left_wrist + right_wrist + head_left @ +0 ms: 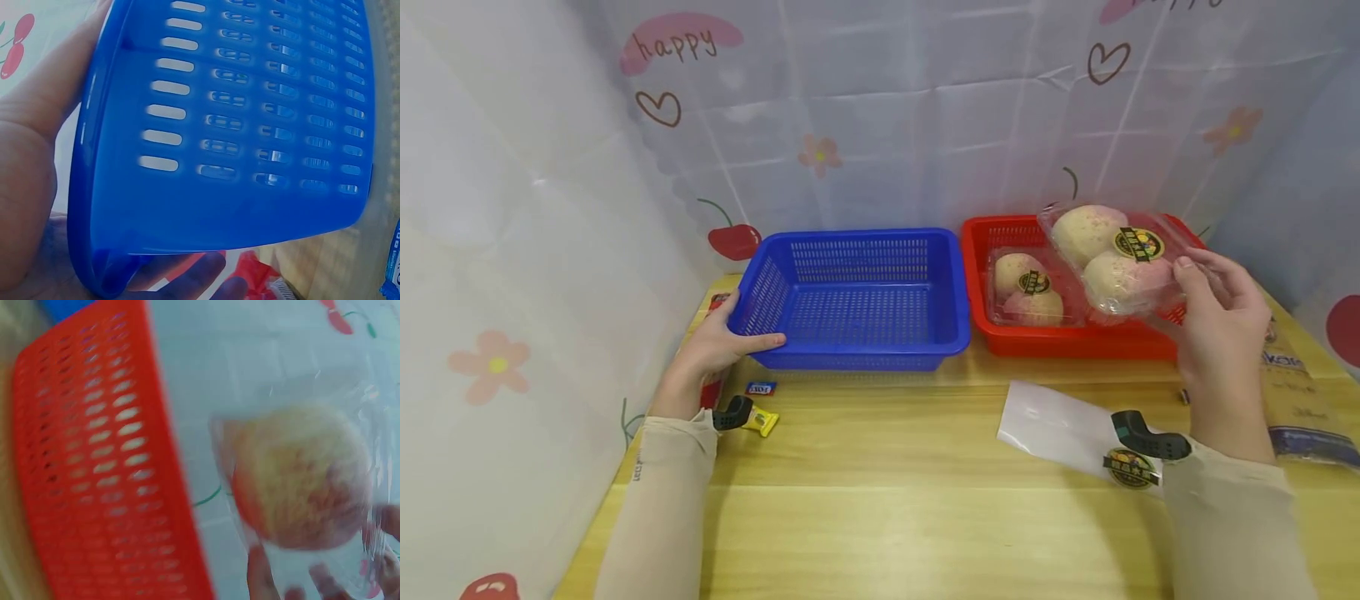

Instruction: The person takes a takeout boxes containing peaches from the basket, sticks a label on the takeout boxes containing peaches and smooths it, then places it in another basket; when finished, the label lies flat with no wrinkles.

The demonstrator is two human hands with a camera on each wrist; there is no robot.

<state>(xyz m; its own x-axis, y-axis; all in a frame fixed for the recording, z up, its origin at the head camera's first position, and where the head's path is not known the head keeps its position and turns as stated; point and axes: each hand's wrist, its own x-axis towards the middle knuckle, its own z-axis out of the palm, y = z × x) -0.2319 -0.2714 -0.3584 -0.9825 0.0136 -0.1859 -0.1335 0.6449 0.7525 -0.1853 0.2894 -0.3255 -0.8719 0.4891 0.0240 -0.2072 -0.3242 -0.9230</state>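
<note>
Left hand [722, 346] gripping the blue basket [857, 298] by its left rim on the bench [887, 467], right hand [1221, 321] holding a clear bun pack [1112, 254] raised above the red basket [1000, 237], second pack [1028, 287] lying inside

Staged tabletop booth: wooden table [880, 500] enclosed by printed plastic curtain [880, 108].

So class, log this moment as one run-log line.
left hand: grips blue basket | right hand: holds clear bun pack above red basket | second pack: in red basket
</note>
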